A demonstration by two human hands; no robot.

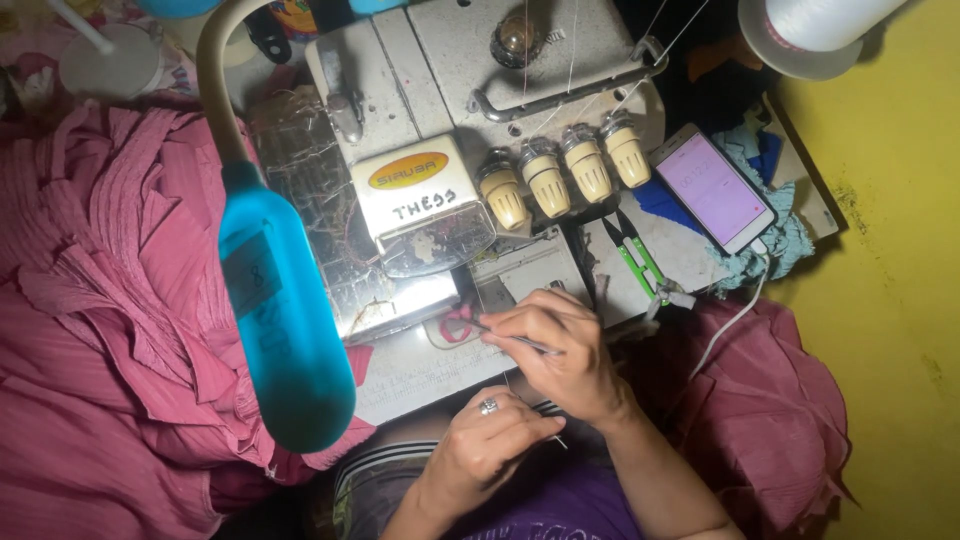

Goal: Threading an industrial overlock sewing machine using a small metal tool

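Right hand (560, 345) pinches slim metal tweezers (515, 340), tips aimed at the needle area of the grey-white overlock sewing machine (450, 130), seemingly for reach in tight space; left hand (490, 440), ringed, fingers closed on thin thread near the lap, likely keeping it taut.

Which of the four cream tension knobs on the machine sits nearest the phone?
The rightmost tension knob, at the upper end of the slanted row. It stands just left of the phone; the other three step down-left toward the machine's labelled cover.
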